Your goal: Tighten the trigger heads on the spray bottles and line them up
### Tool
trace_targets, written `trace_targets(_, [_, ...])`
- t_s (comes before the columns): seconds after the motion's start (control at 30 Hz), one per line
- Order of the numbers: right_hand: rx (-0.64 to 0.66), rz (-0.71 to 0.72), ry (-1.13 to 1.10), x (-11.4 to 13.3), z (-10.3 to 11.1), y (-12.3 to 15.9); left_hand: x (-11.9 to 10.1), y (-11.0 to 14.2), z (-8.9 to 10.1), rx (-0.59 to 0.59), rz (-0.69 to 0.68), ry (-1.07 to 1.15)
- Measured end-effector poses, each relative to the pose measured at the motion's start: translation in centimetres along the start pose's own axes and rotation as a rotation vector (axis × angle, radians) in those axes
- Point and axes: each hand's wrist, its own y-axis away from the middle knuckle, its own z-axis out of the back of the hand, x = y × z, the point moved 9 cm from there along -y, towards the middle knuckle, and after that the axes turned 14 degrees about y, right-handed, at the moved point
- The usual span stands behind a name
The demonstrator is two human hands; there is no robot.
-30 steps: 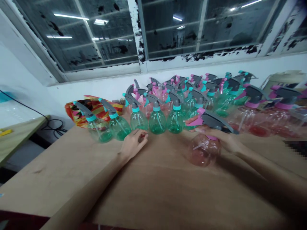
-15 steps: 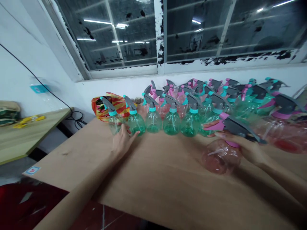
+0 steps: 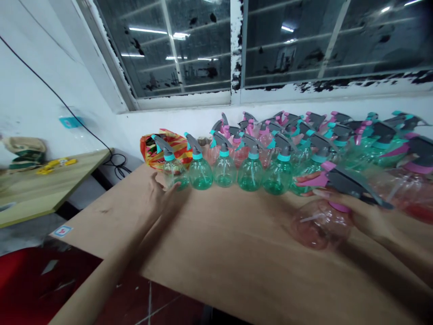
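Note:
Several green spray bottles with grey and turquoise heads stand upright in a front row. At the row's left end, my left hand [image 3: 156,197] is beside the leftmost green spray bottle [image 3: 176,176], fingers and thumb apart; whether it touches the plastic I cannot tell. My right hand [image 3: 363,215] is closed around the neck and head of a pink spray bottle [image 3: 321,225], which it holds in front of the row's right part. That bottle has a pink collar and a grey lever. Another pink spray bottle [image 3: 412,194] is at the far right, partly cut off.
More pink and green bottles crowd behind the row, against the wall under the window [image 3: 182,49]. A red and yellow bag [image 3: 149,153] sits behind the left end. Left of the wooden table [image 3: 216,253] are a smaller table [image 3: 64,185], a black cable [image 3: 120,164] and a red chair [image 3: 27,280].
My left hand has shifted left, from between the two leftmost green bottles to the outer one's near left side. My right hand keeps its grip on the pink bottle. The view has turned slightly left.

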Motion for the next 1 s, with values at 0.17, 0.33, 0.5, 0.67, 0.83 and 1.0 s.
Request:
trace_targets(0.17, [0.081,0.012,-0.074,-0.2,-0.9,-0.2,0.1,-1.6,-1.6,0.057,-0.019,0.0])
trace_targets(0.33, [0.082,-0.031,-0.097,-0.4,-1.1,0.2,-0.7,-2.0,-2.2,0.064,-0.021,0.008])
trace_targets(0.5, [0.043,-0.067,-0.093,-0.5,-0.8,0.5,-1.2,-1.5,-1.7,0.076,-0.009,0.01])
trace_targets(0.67, [0.092,0.042,-0.071,1.6,-1.5,0.3,-1.7,2.0,0.0,0.003,0.002,0.0])
trace_targets(0.83, [0.076,0.116,0.033,2.1,-0.9,-0.4,-6.1,8.4,-1.7,0.165,-0.207,0.058])
trace_targets(1.0, [0.034,0.138,0.062,2.0,0.2,-0.7,-15.7,16.1,-7.8,0.624,-0.618,0.126])
